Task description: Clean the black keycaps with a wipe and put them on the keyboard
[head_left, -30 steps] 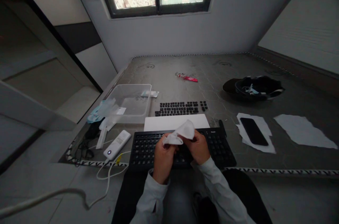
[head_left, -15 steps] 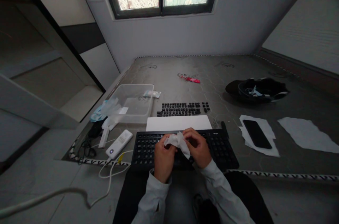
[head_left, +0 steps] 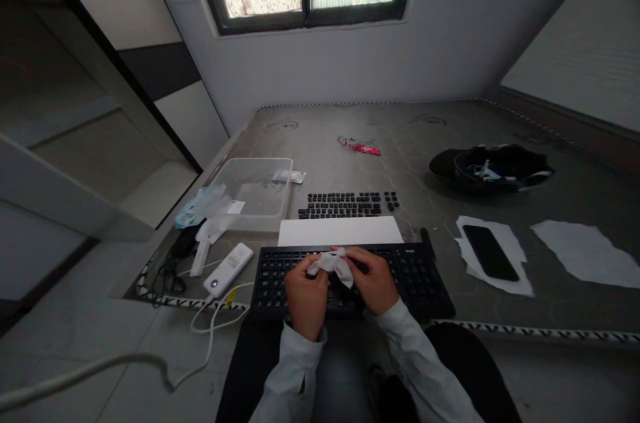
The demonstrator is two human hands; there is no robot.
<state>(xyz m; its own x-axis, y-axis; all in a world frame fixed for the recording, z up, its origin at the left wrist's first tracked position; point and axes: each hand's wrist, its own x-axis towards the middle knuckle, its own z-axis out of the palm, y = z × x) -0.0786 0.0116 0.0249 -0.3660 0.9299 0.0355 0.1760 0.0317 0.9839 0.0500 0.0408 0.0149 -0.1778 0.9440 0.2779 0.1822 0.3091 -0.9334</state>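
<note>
Both hands have come down since a second ago, and the white wipe [head_left: 332, 264], then raised and spread out, is now bunched small and low over the black keyboard [head_left: 420, 276]. Left hand [head_left: 306, 289] has fingers curled closed on the wipe's left end; right hand [head_left: 371, 279] pinches its right end, fingers likewise closed. Whether the wipe touches the keys cannot be told. Keyboard lies directly beneath the grip, at the near edge of the grey surface [head_left: 350, 163].

Just beyond the grip lies a white board [head_left: 340, 231], and beyond that rows of loose black keycaps [head_left: 347, 204]. Left of the grip are a white power bank [head_left: 229, 269] with its cable, and farther out a clear plastic tub [head_left: 253, 193] with crumpled wrappers beside it. Right of the grip, a black phone [head_left: 490, 252] rests on torn white paper [head_left: 500, 269]; a second paper sheet [head_left: 587, 253] lies farther right. Well beyond on the right sits a black helmet [head_left: 493, 168]; a red wrapper [head_left: 361, 145] lies far ahead.
</note>
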